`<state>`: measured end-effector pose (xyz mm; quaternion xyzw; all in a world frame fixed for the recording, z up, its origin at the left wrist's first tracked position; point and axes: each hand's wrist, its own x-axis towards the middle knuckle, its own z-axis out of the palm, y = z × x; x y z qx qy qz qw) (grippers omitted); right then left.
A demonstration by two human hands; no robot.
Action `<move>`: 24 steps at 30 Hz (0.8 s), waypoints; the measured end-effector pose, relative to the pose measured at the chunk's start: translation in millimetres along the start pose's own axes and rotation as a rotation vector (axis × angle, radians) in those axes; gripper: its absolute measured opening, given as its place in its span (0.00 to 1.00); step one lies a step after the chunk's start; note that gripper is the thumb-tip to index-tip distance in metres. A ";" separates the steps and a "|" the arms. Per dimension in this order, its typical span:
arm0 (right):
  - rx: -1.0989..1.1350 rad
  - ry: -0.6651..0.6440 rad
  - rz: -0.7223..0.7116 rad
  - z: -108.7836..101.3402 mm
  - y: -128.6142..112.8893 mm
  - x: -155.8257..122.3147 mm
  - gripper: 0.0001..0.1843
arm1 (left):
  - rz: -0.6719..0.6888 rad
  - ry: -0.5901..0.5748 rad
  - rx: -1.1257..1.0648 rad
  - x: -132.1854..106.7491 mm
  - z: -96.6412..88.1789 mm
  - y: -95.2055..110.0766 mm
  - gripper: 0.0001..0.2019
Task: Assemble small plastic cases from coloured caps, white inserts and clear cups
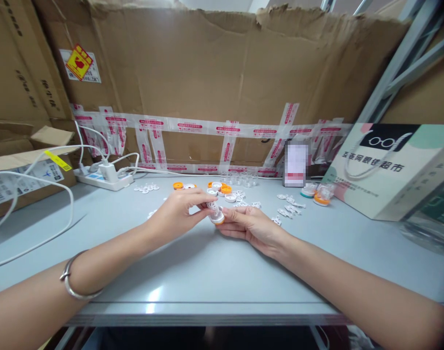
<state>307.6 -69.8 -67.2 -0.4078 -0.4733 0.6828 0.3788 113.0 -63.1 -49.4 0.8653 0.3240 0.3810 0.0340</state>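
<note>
My right hand (253, 226) is closed around the side of a small round cap (217, 218), white on top with an orange edge, and holds it above the table. From the other side my left hand (181, 209) pinches a small whitish, see-through plastic piece (212, 206) over that cap. Whether the two parts touch is too small to tell. Just behind my hands lie loose orange and white caps (226, 189) and white plastic pieces (239, 195). More flat white pieces (289, 210) lie to the right of my right hand.
Clear plastic cups (239, 179) stand at the back, near a propped phone (295, 165). Assembled capped pieces (322, 195) sit beside a paper bag (385, 170) on the right. At left are a power strip (105, 180), white cables (70, 209) and a cardboard box (25, 180).
</note>
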 end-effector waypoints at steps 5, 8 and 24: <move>0.007 -0.027 -0.001 0.8 0.7 -0.3 0.12 | 0.052 0.035 0.040 -1.9 3.5 -1.1 0.10; 0.015 -0.005 -0.002 2.3 1.1 -1.4 0.11 | 0.069 0.038 0.025 -1.9 5.7 -1.1 0.10; 0.116 -0.017 -0.042 3.0 4.5 1.0 0.09 | 0.061 -0.042 -0.003 3.9 2.9 1.3 0.06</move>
